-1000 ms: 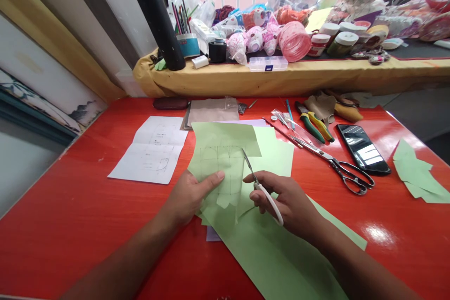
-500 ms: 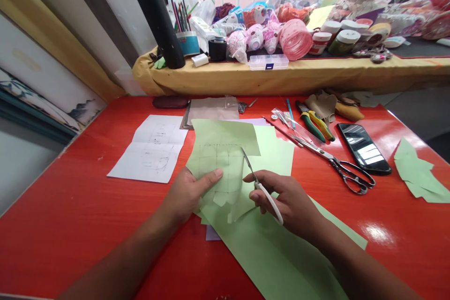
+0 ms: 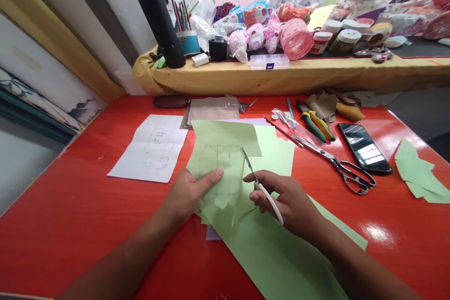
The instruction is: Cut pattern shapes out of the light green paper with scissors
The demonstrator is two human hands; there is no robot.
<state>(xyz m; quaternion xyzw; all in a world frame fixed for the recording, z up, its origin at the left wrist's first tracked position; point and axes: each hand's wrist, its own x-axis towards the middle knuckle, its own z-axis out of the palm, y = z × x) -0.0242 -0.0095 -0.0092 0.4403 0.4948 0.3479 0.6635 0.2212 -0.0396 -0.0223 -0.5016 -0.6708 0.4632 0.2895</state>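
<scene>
Left hand (image 3: 188, 195) clamps the pale green paper (image 3: 220, 150) steady while the right hand (image 3: 284, 199) closes around white-handled scissors (image 3: 269, 201), their tips beside the pencilled grid (image 3: 220, 168).

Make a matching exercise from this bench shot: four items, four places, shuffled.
Items:
1. White-handled scissors
2. Gridded green paper
3. Black flask
4. Black smartphone

Places:
A. On the yellow-draped ledge
B. In the right hand
C. On the red table, beside the steel shears
D. In the left hand

Pairs: 1-B, 2-D, 3-A, 4-C
</scene>
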